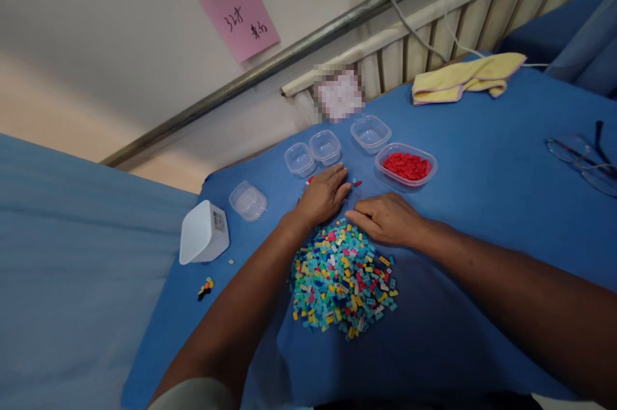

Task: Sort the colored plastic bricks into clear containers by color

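Note:
A heap of several small plastic bricks (pixel 343 278) in teal, yellow, pink, red and white lies on the blue cloth (pixel 482 217). My left hand (pixel 324 195) rests palm down at the heap's far edge, fingers stretched toward a few loose red bricks (pixel 357 183). My right hand (pixel 385 217) lies beside it on the heap's upper right edge, fingers curled downward onto the bricks; what they hold is hidden. A clear tub of red bricks (pixel 407 166) stands just beyond my hands.
Three empty clear tubs (pixel 325 146) stand behind my left hand, another (pixel 248 200) to the left beside a white box (pixel 203 233). A few stray bricks (pixel 205 288) lie near the left edge. A yellow towel (pixel 465 78) and glasses (pixel 583 162) lie far right.

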`<action>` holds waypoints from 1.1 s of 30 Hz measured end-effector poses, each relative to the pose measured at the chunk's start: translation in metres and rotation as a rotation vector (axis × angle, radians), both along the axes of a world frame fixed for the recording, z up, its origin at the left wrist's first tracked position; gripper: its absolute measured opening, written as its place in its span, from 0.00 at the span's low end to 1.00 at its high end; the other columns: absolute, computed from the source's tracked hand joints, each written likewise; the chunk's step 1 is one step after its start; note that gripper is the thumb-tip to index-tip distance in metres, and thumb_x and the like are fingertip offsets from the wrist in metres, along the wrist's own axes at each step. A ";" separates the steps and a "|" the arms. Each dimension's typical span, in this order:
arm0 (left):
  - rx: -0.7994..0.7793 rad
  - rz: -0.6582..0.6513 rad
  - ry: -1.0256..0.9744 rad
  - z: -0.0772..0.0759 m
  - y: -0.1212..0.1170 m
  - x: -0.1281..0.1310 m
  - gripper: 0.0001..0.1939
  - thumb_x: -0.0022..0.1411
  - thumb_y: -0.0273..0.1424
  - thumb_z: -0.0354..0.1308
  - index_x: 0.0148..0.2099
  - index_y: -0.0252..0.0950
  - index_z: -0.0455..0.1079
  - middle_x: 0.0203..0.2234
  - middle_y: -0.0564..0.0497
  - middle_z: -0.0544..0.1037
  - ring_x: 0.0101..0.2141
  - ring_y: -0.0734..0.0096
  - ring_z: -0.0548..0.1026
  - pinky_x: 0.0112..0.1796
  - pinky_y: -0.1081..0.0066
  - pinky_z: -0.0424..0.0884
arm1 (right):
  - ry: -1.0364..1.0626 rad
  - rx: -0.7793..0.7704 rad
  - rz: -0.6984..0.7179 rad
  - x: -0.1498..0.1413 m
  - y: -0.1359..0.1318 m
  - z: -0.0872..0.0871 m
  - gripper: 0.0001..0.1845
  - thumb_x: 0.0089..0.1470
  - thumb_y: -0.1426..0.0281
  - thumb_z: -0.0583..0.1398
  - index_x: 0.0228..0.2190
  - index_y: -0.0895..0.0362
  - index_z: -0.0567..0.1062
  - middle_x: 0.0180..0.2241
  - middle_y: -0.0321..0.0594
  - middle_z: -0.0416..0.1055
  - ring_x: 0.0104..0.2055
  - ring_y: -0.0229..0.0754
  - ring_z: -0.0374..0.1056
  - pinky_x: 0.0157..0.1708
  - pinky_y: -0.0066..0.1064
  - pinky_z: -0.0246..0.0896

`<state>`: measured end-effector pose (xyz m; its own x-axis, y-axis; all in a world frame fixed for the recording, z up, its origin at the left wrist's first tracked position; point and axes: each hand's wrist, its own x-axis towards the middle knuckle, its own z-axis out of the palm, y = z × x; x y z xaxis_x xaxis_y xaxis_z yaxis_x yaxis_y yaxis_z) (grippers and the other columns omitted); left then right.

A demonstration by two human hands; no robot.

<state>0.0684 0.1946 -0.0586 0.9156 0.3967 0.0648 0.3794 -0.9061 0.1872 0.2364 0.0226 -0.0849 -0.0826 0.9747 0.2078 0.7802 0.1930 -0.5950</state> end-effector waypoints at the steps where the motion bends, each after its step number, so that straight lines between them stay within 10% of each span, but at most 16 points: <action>1: 0.002 0.043 0.035 -0.001 0.000 0.010 0.36 0.85 0.47 0.49 0.76 0.20 0.67 0.76 0.30 0.65 0.76 0.45 0.64 0.77 0.52 0.60 | 0.005 -0.004 -0.002 0.000 0.000 0.001 0.31 0.80 0.53 0.53 0.30 0.54 0.81 0.29 0.41 0.81 0.31 0.43 0.70 0.35 0.38 0.42; 9: 0.085 0.282 -0.012 -0.009 -0.013 0.048 0.25 0.81 0.45 0.59 0.59 0.26 0.79 0.53 0.33 0.80 0.57 0.43 0.76 0.62 0.49 0.72 | 0.027 -0.011 0.000 0.001 0.001 0.003 0.30 0.80 0.53 0.54 0.30 0.54 0.81 0.28 0.40 0.80 0.30 0.42 0.68 0.34 0.38 0.41; 17: 0.063 0.078 0.004 0.000 -0.024 0.012 0.11 0.78 0.29 0.57 0.48 0.32 0.81 0.44 0.39 0.81 0.49 0.52 0.77 0.56 0.54 0.74 | -0.003 0.023 -0.002 0.001 0.000 -0.002 0.31 0.80 0.53 0.53 0.30 0.54 0.81 0.29 0.42 0.81 0.31 0.44 0.70 0.34 0.38 0.41; 23: 0.050 0.149 -0.133 -0.004 -0.010 -0.027 0.23 0.82 0.38 0.56 0.66 0.26 0.78 0.66 0.33 0.77 0.67 0.49 0.74 0.69 0.53 0.70 | -0.021 0.024 -0.016 0.000 -0.001 -0.005 0.31 0.80 0.52 0.53 0.29 0.53 0.81 0.29 0.42 0.82 0.30 0.43 0.69 0.34 0.38 0.39; 33: 0.004 0.160 0.180 -0.009 -0.022 -0.007 0.39 0.86 0.45 0.40 0.81 0.19 0.58 0.81 0.31 0.55 0.81 0.41 0.52 0.80 0.48 0.49 | -0.009 0.030 0.002 0.001 -0.001 -0.006 0.31 0.79 0.52 0.52 0.30 0.53 0.82 0.29 0.42 0.81 0.31 0.44 0.69 0.34 0.38 0.41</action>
<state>0.0616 0.1727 -0.0673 0.8382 0.5376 -0.0919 0.5449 -0.8325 0.1002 0.2374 0.0212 -0.0906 -0.0862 0.9678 0.2364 0.7851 0.2121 -0.5819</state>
